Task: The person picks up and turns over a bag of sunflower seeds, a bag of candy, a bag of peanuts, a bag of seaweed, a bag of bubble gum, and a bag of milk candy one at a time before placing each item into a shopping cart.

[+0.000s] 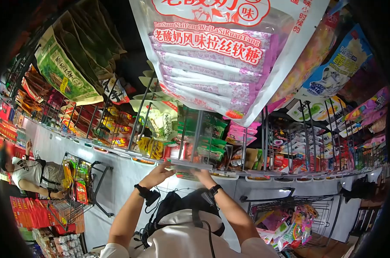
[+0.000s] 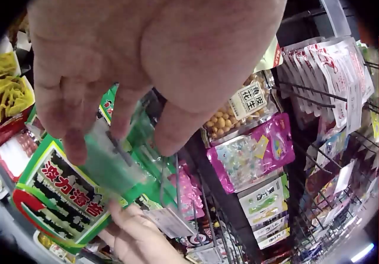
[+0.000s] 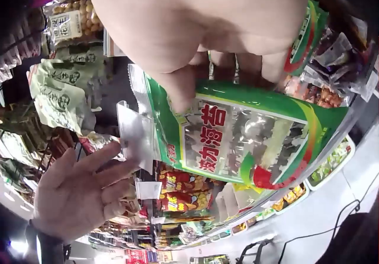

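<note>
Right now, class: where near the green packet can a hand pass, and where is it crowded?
Free: the dark gap between the green packet and the pale pouches. Crowded: red packets hang tightly just beyond it.

Snack rack, hooks full

I face a wire rack [image 1: 264, 142] of long metal hooks [image 1: 198, 131], each strung with hanging snack packets. A big white-and-pink candy bag [image 1: 212, 56] hangs nearest my eyes, with pale green pouches [image 1: 66, 73] to one side, blue-and-white bags [image 1: 337, 69] to the other, and red and yellow packs [image 1: 113, 120] further along. A green packet [image 3: 249, 139] sits at the tip of one hook, with a peanut bag [image 2: 237, 113] and a pink sweet bag [image 2: 251, 151] on hooks beside it. Clear price tags [image 1: 258, 177] line the hook ends.
</note>
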Tool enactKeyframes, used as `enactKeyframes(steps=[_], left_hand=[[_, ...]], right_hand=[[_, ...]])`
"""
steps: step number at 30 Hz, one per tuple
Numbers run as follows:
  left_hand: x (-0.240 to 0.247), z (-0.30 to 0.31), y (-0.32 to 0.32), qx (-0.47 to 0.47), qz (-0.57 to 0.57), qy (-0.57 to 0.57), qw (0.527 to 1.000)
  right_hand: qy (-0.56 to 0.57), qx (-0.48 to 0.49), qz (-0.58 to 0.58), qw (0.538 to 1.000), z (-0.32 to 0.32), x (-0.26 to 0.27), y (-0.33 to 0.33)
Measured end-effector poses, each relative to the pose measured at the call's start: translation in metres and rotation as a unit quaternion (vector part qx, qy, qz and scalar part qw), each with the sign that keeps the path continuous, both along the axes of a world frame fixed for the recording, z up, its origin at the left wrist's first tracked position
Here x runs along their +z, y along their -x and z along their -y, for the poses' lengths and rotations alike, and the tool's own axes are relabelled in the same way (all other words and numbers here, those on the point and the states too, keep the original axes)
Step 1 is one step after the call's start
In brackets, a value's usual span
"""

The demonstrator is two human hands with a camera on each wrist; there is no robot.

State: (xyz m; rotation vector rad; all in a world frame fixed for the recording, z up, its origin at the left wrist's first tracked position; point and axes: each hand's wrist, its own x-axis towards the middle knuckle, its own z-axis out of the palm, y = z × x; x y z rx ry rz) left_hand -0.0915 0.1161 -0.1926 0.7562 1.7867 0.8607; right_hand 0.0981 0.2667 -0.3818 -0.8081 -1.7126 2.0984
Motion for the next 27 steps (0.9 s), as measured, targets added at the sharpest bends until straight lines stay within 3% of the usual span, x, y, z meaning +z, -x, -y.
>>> enactKeyframes(steps=[3, 7, 10, 14, 18, 21, 23, 27], left_hand=[[0.015, -0.002, -0.003, -0.005, 0.001, -0.001, 1.0], [0.027, -0.004, -0.006, 0.0, 0.014, 0.014, 1.0], [0.02, 0.003, -0.007, -0.005, 0.021, 0.003, 1.0], [0.018, 0.006, -0.006, -0.014, 0.028, -0.004, 1.0], [0.022, 0.017, -0.006, 0.007, 0.012, -0.023, 1.0], [0.032, 0.038, 0.005, 0.041, -0.006, -0.032, 0.999], [0.045, 0.055, 0.011, 0.051, -0.016, -0.06, 0.997], [0.1, 0.079, 0.004, 0.106, -0.004, -0.058, 0.993]], right_hand=[[0.117, 0.014, 0.021, 0.993, 0.001, 0.029, 0.003], [0.078, -0.018, -0.043, 0.996, 0.003, 0.032, 0.011], [0.084, -0.06, -0.011, 0.995, 0.003, 0.061, 0.012], [0.089, -0.075, 0.022, 0.993, -0.002, 0.016, 0.025], [0.027, -0.126, 0.05, 0.99, -0.004, -0.081, 0.053], [-0.016, -0.211, 0.063, 0.975, -0.004, -0.011, 0.062], [0.074, -0.251, 0.007, 0.965, -0.001, 0.026, 0.062], [0.139, -0.299, -0.016, 0.944, -0.008, 0.049, 0.074]])
